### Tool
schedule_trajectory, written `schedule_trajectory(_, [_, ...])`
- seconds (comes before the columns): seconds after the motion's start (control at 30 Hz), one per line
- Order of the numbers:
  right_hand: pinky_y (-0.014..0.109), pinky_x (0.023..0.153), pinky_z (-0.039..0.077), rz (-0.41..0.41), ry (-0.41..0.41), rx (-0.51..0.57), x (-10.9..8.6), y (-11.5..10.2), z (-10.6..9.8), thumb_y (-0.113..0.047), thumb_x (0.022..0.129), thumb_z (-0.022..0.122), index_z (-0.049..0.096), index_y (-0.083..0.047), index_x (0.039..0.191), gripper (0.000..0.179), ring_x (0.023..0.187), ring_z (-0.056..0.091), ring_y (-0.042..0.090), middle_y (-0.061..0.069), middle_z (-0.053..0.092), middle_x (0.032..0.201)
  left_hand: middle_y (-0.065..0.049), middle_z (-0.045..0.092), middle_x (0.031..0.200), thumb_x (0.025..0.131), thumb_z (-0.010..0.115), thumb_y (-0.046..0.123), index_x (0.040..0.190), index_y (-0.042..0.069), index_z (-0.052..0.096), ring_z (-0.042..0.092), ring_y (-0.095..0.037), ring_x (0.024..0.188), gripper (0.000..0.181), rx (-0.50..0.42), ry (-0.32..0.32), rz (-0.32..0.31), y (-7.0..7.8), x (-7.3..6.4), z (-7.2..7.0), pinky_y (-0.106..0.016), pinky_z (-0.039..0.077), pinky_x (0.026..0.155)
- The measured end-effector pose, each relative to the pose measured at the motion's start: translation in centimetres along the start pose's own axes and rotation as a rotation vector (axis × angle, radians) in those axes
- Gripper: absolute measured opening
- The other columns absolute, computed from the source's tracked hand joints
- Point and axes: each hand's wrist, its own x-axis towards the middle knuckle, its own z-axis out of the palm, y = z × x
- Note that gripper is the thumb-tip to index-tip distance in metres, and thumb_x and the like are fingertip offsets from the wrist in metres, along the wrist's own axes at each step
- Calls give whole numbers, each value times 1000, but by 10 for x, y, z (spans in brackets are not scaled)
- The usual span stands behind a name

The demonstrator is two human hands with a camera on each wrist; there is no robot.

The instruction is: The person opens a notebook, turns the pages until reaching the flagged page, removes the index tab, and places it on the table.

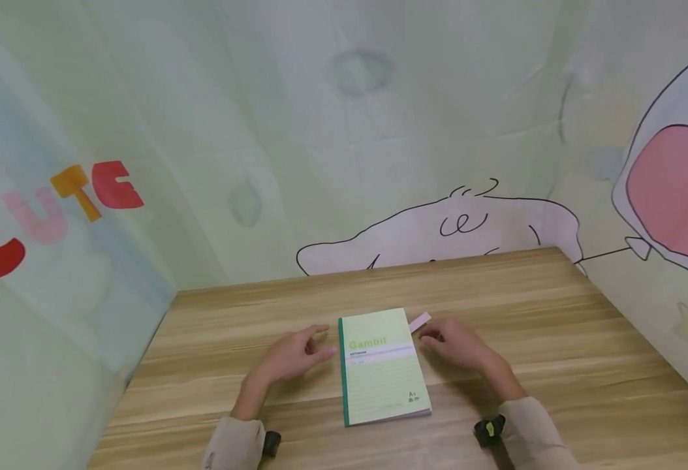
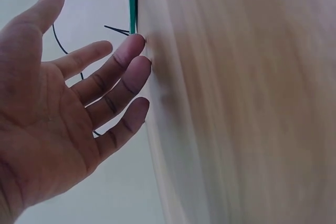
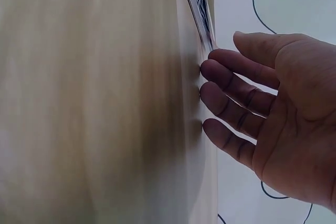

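Observation:
A pale green notebook (image 1: pixel 379 385) with a dark green spine lies closed on the wooden table, its cover reading "Gambit". From its upper right edge sticks out a pink paper strip (image 1: pixel 420 321). Left of the spine, my left hand (image 1: pixel 291 356) rests with fingers loosely spread, apart from the notebook; the left wrist view shows its palm bare and fingertips (image 2: pixel 137 72) at the tabletop. My right hand (image 1: pixel 452 343) is beside the strip on the other side. In the right wrist view its fingers are relaxed, nothing between them, near the notebook's page edges (image 3: pixel 198 3).
The wooden table (image 1: pixel 232 326) meets a fabric backdrop (image 1: pixel 262 130) at its back and sides, printed with "CUTE" letters and a cartoon figure. Dark straps with small devices (image 1: pixel 489 429) sit at both wrists, over beige sleeves.

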Motion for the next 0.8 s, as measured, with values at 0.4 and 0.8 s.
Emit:
schedule_trajectory(0.4, [41, 84, 52, -36, -27, -12, 3, -8, 9, -11, 95, 67, 74, -3, 108, 17, 93, 62, 14, 4, 71, 103, 2, 55, 82, 95, 62, 51, 146, 7, 51, 49, -12, 69, 68, 25, -109, 72, 2, 3, 7, -28, 40, 58])
schedule_trajectory(0.8, [39, 80, 50, 22, -29, -47, 3, -14, 16, -12, 94, 68, 74, -3, 110, 20, 88, 58, 13, 4, 69, 101, 1, 53, 80, 92, 67, 51, 147, 5, 49, 47, -13, 71, 74, 67, -169, 88, 6, 4, 8, -29, 37, 61])
